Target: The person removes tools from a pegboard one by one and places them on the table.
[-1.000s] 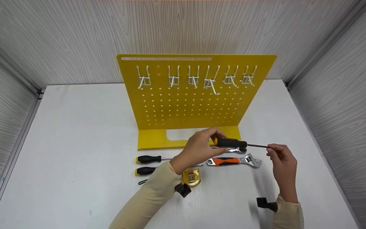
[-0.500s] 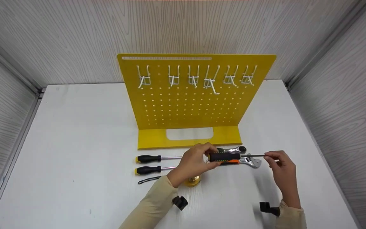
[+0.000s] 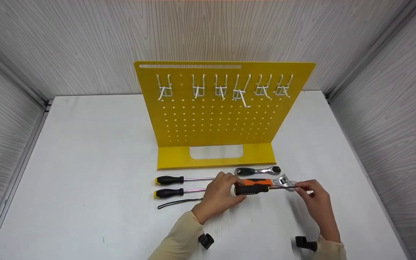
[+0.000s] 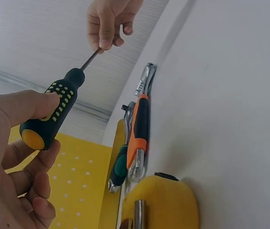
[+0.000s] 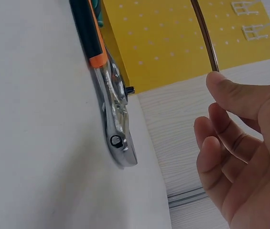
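My left hand (image 3: 217, 195) grips the black-and-yellow handle of a screwdriver (image 3: 253, 189), thumb on one side and fingers on the other, clear in the left wrist view. The thumb and fingers of my right hand (image 3: 316, 204) pinch the far end of its thin shaft (image 5: 205, 36). The screwdriver lies level across the head view, raised off the table. Behind it, on the table, is an orange-handled adjustable wrench (image 3: 258, 181). A yellow tape measure (image 4: 168, 205) sits below my left hand in the left wrist view; in the head view that hand hides it.
Two more screwdrivers (image 3: 169, 180) lie at the left, their shaft ends behind my left hand. Near them is a thin black strap (image 3: 173, 203). A ratchet wrench (image 3: 246, 171) lies before the yellow pegboard (image 3: 215, 122), which carries several white hooks (image 3: 198, 92).
Both hands have brought the screwdriver down and toward the near edge, with a slight shift left. The ratchet wrench has come into full view, while the tape measure is now covered.
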### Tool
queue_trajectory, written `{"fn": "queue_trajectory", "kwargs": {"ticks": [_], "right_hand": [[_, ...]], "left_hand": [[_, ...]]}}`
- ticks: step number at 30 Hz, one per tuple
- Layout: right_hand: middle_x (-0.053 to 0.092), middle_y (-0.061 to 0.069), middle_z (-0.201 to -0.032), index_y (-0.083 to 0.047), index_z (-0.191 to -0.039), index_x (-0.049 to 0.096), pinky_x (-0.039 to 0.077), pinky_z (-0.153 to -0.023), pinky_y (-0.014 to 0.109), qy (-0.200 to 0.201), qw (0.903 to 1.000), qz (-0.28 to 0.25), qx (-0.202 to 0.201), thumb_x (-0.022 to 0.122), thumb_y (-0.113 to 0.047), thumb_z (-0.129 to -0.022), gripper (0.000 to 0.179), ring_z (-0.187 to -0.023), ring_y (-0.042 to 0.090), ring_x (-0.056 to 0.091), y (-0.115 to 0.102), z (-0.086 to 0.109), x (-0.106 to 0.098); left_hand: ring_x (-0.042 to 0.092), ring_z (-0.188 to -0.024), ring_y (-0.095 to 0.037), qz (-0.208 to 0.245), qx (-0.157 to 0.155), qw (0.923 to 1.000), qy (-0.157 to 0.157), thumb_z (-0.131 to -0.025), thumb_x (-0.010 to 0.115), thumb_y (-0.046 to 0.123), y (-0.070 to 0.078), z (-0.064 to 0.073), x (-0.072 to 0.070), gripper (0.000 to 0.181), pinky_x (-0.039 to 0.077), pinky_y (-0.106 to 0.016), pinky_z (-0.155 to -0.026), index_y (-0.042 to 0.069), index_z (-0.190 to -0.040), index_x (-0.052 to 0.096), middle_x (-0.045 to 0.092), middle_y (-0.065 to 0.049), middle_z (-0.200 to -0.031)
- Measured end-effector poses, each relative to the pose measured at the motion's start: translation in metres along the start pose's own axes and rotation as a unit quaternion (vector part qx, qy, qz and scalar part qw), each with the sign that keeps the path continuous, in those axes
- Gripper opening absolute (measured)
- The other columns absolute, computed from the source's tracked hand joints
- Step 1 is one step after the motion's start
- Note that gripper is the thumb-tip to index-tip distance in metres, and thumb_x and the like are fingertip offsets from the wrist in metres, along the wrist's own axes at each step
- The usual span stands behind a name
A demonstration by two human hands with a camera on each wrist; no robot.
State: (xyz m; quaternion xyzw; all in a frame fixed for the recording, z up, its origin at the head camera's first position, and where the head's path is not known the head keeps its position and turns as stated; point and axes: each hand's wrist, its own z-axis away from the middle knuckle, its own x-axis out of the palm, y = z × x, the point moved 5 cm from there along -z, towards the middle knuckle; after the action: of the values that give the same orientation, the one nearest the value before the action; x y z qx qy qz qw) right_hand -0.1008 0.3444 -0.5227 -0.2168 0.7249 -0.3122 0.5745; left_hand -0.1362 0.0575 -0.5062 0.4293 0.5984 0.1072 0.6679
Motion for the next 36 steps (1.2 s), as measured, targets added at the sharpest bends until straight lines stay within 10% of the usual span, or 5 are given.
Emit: {"fn": "queue_trajectory", "kwargs": {"ticks": [36], "right_hand": [[0.056, 0.006, -0.089, -0.011, -0.101, 0.073, 0.040, -0.063, 0.024, -0.141, 0.9821, 0.082, 0.095, 0.065, -0.007, -0.089, 0.015, -0.079, 0.018, 0.050, 0.030, 0.005, 0.028]], "left_hand": [[0.053, -0.082, -0.014, -0.215, 0.060, 0.9745, 0.025, -0.075, 0.078, 0.036, -0.010, 0.010, 0.035, 0.024, 0.045, -0.028, -0.071, 0.019, -0.091, 0.074, 0.062, 0.003, -0.085]]}}
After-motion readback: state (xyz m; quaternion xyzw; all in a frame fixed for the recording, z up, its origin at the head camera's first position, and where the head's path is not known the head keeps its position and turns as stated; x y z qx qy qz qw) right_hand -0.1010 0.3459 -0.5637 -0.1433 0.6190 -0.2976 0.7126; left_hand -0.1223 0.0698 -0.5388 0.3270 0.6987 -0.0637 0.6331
